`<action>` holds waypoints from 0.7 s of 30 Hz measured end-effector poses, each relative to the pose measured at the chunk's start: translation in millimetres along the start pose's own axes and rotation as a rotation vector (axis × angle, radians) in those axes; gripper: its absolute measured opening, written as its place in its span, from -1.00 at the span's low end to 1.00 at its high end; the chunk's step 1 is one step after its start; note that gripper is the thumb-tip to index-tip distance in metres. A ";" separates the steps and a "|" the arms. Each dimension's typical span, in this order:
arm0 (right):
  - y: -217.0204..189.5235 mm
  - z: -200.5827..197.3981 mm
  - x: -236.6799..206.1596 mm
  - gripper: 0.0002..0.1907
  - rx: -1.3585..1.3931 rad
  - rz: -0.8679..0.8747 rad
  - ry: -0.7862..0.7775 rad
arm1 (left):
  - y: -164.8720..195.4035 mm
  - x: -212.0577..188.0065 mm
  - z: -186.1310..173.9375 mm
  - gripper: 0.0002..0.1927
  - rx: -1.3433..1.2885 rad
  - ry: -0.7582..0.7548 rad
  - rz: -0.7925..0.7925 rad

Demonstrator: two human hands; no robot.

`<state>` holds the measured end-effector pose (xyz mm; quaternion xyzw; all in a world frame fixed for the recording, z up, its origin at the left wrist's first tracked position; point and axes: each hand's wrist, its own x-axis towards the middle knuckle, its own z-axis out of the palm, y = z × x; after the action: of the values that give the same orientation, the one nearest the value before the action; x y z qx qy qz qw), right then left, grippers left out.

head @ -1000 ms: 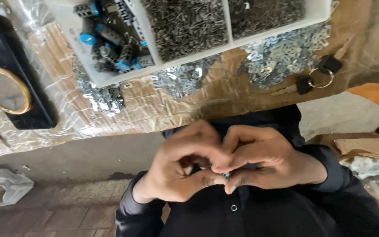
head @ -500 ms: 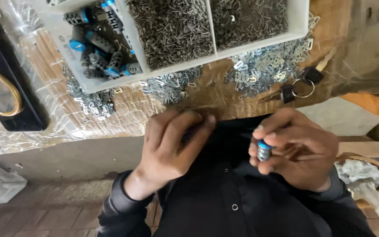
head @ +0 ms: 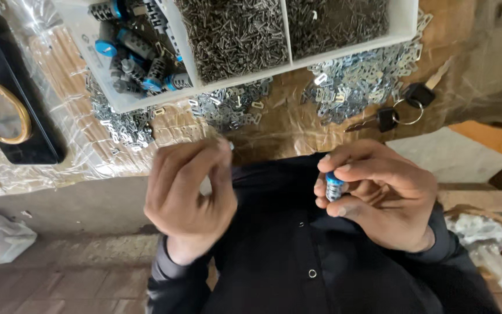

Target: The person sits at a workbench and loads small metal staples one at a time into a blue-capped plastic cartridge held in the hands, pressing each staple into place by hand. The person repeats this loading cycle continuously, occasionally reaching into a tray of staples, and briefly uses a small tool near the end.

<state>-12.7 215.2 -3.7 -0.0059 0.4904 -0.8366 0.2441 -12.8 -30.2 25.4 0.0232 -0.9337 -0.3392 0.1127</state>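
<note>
Both hands are up in front of my dark shirt, apart from each other. Right hand is closed around a small blue-capped lock cylinder, pinched upright between thumb and fingers with the cap on top. Left hand is curled with its fingertips drawn together near the table edge; something tiny seems pinched there, but I cannot tell what. Beyond them sits the white divided tray, with more blue-capped cylinders in one compartment and small metal pins in the next, loose metal plates scattered on the plastic-covered tabletop, and a set of keys beside them. I judge this the fitting stage: next, the left fingertips need a steady, precise meeting with the cylinder.
</note>
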 end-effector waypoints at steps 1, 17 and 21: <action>3.6 1.8 2.0 -0.56 -0.035 -0.012 -0.004 | 1.6 -0.1 -3.8 -0.79 -0.141 -0.055 0.041; 11.8 11.7 7.8 -0.65 -0.348 0.021 -0.015 | 1.0 -15.8 5.1 -0.74 -0.358 -0.249 0.366; 8.3 8.1 8.6 -0.70 -0.120 0.009 -0.189 | -2.2 -10.0 1.0 -0.77 -0.740 -0.648 -0.037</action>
<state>-14.9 201.7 -8.2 -0.0972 0.5144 -0.8004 0.2922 -3.3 -30.0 21.4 -0.1086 -0.7370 -0.6398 -0.1891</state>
